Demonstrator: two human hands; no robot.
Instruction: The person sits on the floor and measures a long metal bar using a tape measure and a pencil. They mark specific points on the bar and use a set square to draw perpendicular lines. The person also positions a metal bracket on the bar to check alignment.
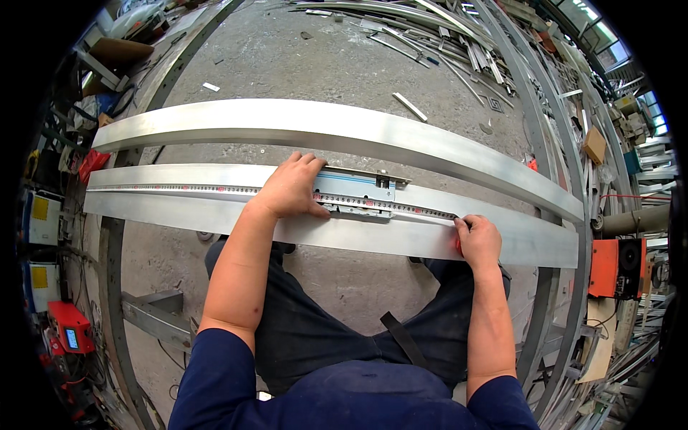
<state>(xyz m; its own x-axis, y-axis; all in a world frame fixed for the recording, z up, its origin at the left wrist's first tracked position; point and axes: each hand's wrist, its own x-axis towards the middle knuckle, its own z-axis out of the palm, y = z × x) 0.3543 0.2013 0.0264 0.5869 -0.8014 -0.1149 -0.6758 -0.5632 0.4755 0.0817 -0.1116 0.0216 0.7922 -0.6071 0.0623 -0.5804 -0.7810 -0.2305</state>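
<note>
Left hand [292,188] clamps bracket [358,188]; right hand [479,240] grips tape measure [430,212]. Bracket likely stiff, best held by long edges.

On the near silver beam [534,242], a measuring tape [358,202] and slim metal mechanism [355,185].

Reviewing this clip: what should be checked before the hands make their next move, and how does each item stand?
1. Left hand gripping the metal fitting: ok.
2. Right hand holding the measuring tape near its right end: ok.
3. Tape stretched along the near bar: ok.
4. Tape's left end hooked: cannot tell, too small.
5. Far bar apart from near bar: ok.
6. Floor free of offcuts: not ok.
</note>
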